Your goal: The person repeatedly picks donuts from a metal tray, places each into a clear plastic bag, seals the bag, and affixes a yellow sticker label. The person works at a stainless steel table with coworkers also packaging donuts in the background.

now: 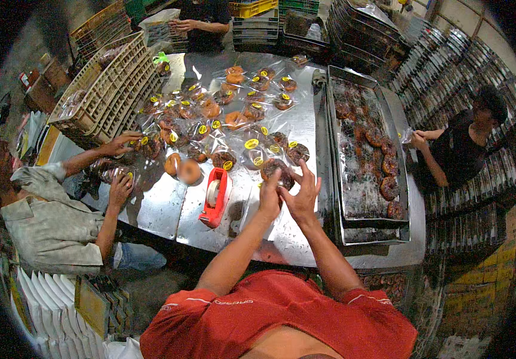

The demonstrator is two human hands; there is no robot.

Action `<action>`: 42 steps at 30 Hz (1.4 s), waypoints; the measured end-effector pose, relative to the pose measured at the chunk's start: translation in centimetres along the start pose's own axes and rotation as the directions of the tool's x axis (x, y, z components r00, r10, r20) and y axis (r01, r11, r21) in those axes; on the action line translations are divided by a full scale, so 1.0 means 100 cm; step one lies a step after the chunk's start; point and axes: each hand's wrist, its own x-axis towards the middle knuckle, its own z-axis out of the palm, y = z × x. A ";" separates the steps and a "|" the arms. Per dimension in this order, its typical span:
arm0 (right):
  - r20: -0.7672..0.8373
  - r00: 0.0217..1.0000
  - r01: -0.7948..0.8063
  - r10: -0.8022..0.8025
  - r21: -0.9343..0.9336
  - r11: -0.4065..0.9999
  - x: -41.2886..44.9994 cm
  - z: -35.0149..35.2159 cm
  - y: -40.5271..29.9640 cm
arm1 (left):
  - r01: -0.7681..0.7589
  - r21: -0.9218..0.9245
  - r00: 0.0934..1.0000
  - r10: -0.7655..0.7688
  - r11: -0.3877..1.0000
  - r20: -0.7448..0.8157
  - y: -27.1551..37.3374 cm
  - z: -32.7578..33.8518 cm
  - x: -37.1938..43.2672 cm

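Over the near part of the metal table, my left hand and my right hand hold a dark chocolate-coated doughnut between their fingers. Whether it is in a clear bag cannot be told. To the left stands a red tape dispenser with a roll of tape. Two plain doughnuts lie unwrapped beyond it, side by side. Many doughnuts in clear plastic bags with yellow oval labels cover the table's far side.
Right of my hands, a metal tray holds several glazed doughnuts. Beige plastic crates stand at the left. A person handles bagged doughnuts at the left; another stands at the right, and a third across the table.
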 end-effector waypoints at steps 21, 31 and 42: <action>-0.043 0.995 0.078 -0.085 -0.135 0.988 0.025 0.012 0.022 | 0.311 -0.152 0.896 -0.343 0.938 -0.281 -0.050 -0.054 0.011; -0.079 0.994 0.066 -0.069 -0.037 0.997 0.165 0.041 0.036 | 0.369 0.920 0.891 0.332 -0.130 -0.310 0.000 -0.186 -0.033; -0.302 0.811 -0.567 0.502 -0.616 0.547 0.049 -0.186 0.262 | 0.181 0.660 0.888 0.168 0.729 -0.429 0.020 -0.132 -0.026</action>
